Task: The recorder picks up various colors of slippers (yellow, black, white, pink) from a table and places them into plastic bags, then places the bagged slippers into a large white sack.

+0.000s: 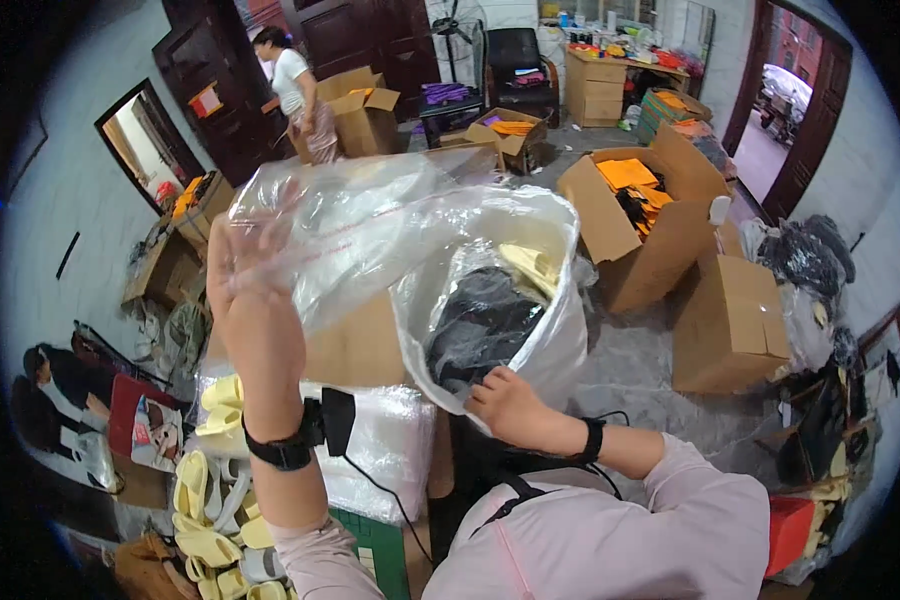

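My left hand [253, 240] is raised at the left, its fingers closed on a clear plastic bag [355, 235] that spreads out to the right. The bag partly veils those fingers. At the near rim of a tall white sack [560, 345], my right hand [510, 405] pinches the edge. Inside the sack's open mouth lie a dark bundle in clear plastic [485, 320] and a pale yellow slipper [530, 268]. Below my left forearm is a stack of clear plastic bags [375, 450]. Pale yellow and grey slippers [210, 545] are heaped at the lower left.
Right of the sack stand an open carton [660, 250] with orange and black packs and a closed carton [732, 325]. A person [295, 95] is at the back left near another carton [365, 115]. Another person [55, 400] sits far left. A wooden desk [600, 90] stands behind.
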Action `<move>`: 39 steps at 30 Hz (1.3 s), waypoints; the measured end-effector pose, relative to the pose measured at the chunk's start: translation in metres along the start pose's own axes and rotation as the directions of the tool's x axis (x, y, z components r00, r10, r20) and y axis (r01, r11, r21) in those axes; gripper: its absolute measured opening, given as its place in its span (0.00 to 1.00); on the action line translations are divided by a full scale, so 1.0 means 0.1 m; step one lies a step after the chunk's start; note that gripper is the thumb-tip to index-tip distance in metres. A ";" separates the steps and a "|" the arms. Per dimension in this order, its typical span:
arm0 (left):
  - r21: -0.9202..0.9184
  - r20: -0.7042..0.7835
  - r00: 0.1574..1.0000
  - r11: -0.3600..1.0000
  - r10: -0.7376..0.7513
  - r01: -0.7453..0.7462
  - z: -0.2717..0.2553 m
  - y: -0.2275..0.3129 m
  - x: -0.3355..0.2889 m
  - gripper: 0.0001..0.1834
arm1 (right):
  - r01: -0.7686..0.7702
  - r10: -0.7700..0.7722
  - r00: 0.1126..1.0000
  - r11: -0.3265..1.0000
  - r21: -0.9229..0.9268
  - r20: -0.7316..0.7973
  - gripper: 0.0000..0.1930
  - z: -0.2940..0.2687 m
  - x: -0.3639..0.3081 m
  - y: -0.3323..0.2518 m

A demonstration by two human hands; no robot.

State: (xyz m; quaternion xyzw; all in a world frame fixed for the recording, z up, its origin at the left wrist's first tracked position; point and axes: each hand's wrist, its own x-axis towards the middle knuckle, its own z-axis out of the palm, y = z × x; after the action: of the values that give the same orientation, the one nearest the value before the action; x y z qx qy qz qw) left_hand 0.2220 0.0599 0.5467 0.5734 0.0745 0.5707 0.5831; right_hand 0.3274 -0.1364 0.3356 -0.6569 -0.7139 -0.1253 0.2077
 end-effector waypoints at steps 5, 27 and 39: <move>0.148 0.254 0.967 0.988 -0.001 -0.038 0.33 -0.49 0.26 0.11 | 0.023 -0.021 0.999 0.998 0.056 -0.033 0.11 0.06 -0.01 0.02; 0.652 0.750 0.299 0.737 -0.590 -0.179 0.18 -2.53 -0.67 0.27 | 0.068 -0.062 0.997 0.988 0.137 -0.050 0.04 0.07 0.01 0.08; 0.839 0.432 0.372 0.215 -0.822 -0.499 -0.08 -1.33 -0.56 0.23 | -0.119 0.138 0.986 0.976 0.180 -0.094 0.06 -0.05 0.05 0.08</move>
State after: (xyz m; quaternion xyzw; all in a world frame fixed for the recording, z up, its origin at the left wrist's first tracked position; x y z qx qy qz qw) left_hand 0.2744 0.0637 0.4119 0.9753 0.1564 -0.1202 0.0996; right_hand 0.3358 -0.1332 0.3416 -0.6735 -0.6660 -0.0835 0.3096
